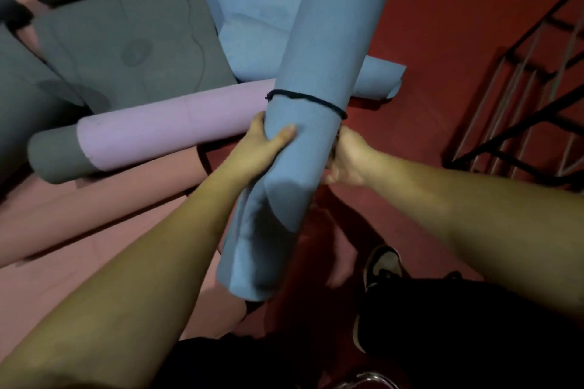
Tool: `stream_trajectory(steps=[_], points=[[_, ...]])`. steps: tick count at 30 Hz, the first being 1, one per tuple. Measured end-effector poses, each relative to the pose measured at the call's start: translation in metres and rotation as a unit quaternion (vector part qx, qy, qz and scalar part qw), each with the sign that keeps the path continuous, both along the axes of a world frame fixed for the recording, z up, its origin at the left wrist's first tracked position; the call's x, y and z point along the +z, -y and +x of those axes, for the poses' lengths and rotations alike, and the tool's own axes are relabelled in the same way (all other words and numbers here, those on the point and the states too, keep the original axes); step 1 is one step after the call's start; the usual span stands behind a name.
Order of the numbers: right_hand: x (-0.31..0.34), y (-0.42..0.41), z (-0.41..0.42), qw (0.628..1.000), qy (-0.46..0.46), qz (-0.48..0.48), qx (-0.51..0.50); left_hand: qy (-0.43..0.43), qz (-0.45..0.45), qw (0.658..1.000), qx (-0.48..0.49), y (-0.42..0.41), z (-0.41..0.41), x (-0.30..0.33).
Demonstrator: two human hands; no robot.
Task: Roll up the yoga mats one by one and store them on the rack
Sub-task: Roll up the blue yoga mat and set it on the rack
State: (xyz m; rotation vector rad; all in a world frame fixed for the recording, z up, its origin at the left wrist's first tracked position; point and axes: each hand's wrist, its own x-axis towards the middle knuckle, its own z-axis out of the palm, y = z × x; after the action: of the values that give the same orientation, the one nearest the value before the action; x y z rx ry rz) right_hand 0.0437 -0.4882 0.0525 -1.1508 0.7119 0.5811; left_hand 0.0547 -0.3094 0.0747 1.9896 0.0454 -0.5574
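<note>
The rolled blue mat (311, 123) stands nearly upright in the middle of the scene, a dark cord (308, 98) looped round it just above both hands; to finish well, the cord should probably be drawn snug while the roll is squeezed tight, before carrying it to the rack (518, 110) at the right. The left hand (268, 142) clamps the roll, thumb across its front, while the right hand (346, 155) presses its right side, fingers curled, seemingly pinching the cord's end, though blur hides this.

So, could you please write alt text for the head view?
Both hands, left hand and right hand, grip a rolled blue yoga mat tied with a dark cord. Behind it lie grey, blue and lilac mats on a red floor.
</note>
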Motion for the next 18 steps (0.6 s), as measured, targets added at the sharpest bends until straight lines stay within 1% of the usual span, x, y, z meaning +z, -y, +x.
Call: stream_trajectory(steps=[1,4,6,8,11,13,14,16,18], points=[[0.006,0.015,-0.012,0.999,-0.012,-0.029,0.042,-0.009,0.007,0.999,-0.034,0.005,-0.007,0.003],[0.01,0.045,-0.039,0.982,-0.059,-0.08,0.164,-0.066,0.004,0.996,-0.058,0.013,-0.021,-0.004],[0.002,0.069,-0.058,0.972,-0.088,-0.066,0.209,-0.094,-0.002,0.992,-0.079,0.028,-0.034,-0.014],[-0.012,0.092,-0.073,0.965,-0.109,-0.051,0.231,-0.124,0.001,0.988,-0.087,0.045,-0.047,-0.022],[-0.041,0.123,-0.099,0.967,-0.131,-0.025,0.218,-0.166,0.006,0.98,-0.109,0.069,-0.06,-0.042],[-0.062,0.139,-0.119,0.972,-0.117,0.005,0.203,-0.189,0.021,0.974,-0.123,0.086,-0.07,-0.054],[-0.072,0.144,-0.13,0.975,-0.114,-0.003,0.188,-0.198,0.029,0.971,-0.13,0.093,-0.074,-0.06],[-0.086,0.149,-0.154,0.981,-0.137,0.014,0.136,-0.215,0.034,0.964,-0.155,0.105,-0.083,-0.071],[-0.105,0.157,-0.176,0.982,-0.16,0.06,0.078,-0.23,0.05,0.952,-0.197,0.122,-0.09,-0.082]])
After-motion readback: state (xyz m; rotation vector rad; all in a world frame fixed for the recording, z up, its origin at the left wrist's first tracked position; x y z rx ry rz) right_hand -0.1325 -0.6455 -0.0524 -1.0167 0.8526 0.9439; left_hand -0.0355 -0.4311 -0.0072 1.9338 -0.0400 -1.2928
